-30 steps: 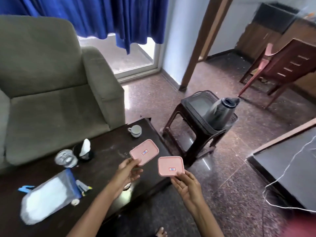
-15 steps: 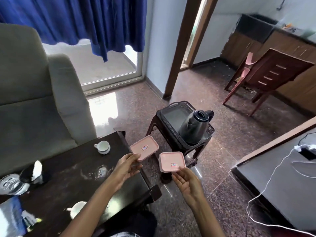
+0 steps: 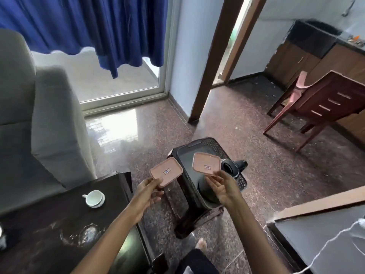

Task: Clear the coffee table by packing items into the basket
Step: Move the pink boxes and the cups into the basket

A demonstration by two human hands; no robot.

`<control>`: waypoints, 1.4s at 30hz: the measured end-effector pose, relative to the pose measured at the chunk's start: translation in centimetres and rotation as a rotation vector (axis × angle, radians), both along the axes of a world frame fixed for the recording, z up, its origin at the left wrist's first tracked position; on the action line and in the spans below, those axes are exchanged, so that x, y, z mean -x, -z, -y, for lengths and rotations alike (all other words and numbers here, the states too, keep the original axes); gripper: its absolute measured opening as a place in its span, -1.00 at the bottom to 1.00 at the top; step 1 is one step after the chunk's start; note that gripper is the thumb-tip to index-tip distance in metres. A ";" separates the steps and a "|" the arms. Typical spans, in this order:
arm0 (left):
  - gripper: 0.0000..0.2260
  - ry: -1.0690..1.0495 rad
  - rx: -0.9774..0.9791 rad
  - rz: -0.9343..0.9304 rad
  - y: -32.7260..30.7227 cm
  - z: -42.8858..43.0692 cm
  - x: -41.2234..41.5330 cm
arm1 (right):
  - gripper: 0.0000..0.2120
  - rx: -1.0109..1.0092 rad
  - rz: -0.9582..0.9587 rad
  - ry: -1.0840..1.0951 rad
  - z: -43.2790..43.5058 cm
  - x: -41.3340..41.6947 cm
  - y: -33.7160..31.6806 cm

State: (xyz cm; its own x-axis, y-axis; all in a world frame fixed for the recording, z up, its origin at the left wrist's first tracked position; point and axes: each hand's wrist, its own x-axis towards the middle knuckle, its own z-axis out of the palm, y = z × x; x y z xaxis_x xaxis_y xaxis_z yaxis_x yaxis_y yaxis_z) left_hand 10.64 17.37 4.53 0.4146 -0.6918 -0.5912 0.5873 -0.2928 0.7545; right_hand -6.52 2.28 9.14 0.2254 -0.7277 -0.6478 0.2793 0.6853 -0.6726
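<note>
My left hand [image 3: 145, 194] pinches one pink box [image 3: 165, 172] by its near edge, just past the corner of the dark coffee table [image 3: 59, 230]. My right hand [image 3: 223, 187] holds a second pink box [image 3: 206, 164] over the black basket [image 3: 189, 153], which stands on a brown stool [image 3: 194, 216]. A black flask [image 3: 233, 169] stands inside the basket, partly hidden by my right hand. A white cup [image 3: 94, 198] stays on the table.
A grey sofa [image 3: 39, 123] borders the table on the left. A brown chair [image 3: 324, 107] stands at the right. A grey surface with a white cable [image 3: 324, 244] lies at lower right. My foot [image 3: 201, 244] is on the floor near the stool.
Both hands carried the pink boxes away from the table toward the basket; the right box now hangs over it. The view swung right, dropping the glass and bag out of sight.
</note>
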 end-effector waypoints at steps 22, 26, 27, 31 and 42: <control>-0.96 -0.552 -0.320 -0.076 3.4 17.3 5.6 | -0.73 -0.101 -0.637 -0.745 23.8 -12.5 23.5; -0.89 -0.554 -0.359 -0.071 3.4 17.2 6.1 | -0.83 -0.109 -0.643 -0.767 23.4 -13.0 27.5; -0.89 -0.555 -0.368 -0.068 3.4 17.3 6.1 | -0.84 -0.108 -0.649 -0.776 23.2 -13.1 27.0; -0.94 -0.532 -0.401 -0.052 3.6 17.9 5.9 | -0.91 -0.017 -0.761 -0.886 23.7 -12.2 25.0; -0.66 -0.128 -0.577 0.055 5.0 21.7 5.6 | -0.89 0.156 -0.434 -1.341 23.6 -7.3 13.4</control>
State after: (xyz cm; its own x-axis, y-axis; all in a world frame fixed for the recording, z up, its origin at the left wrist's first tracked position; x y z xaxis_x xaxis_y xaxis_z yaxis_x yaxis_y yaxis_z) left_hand 5.04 -4.34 -0.49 0.5144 -0.2070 -0.8322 0.6096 -0.5943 0.5246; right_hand 0.78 -21.27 -4.29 0.5990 -0.1938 -0.7770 -0.7585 0.1737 -0.6281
